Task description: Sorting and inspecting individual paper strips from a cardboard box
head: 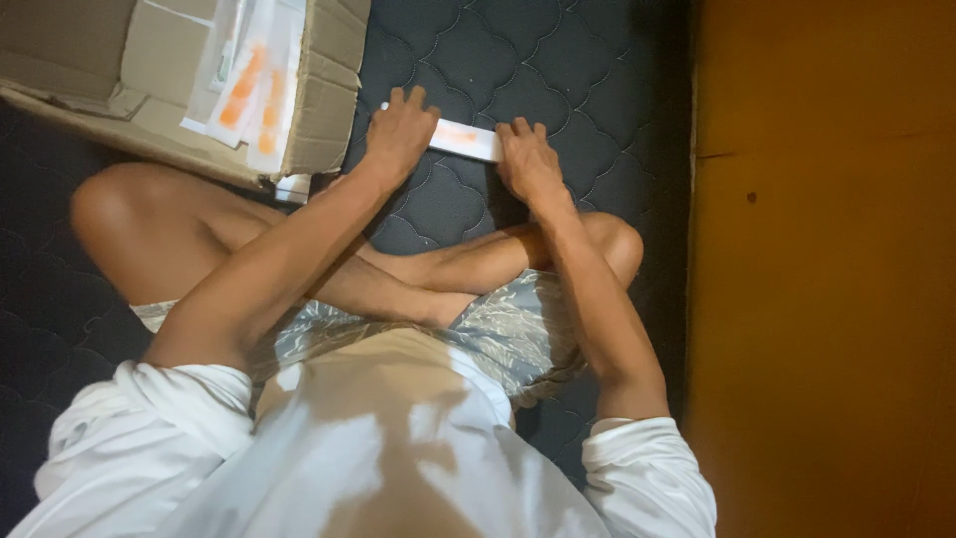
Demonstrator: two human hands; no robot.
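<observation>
Sitting cross-legged on the dark quilted mattress, I've got both hands pressed flat on a long white strip with orange print lying in front of my knees. Left hand covers one end with fingers spread, right hand pins the other. It looks like thin card or folded paper, hard to tell from here: light, bendy, easy to crease, best held by the ends. More similar sheets sit in the cardboard box to my left.

A dark quilted mattress bears a cardboard box and a white strip.
</observation>
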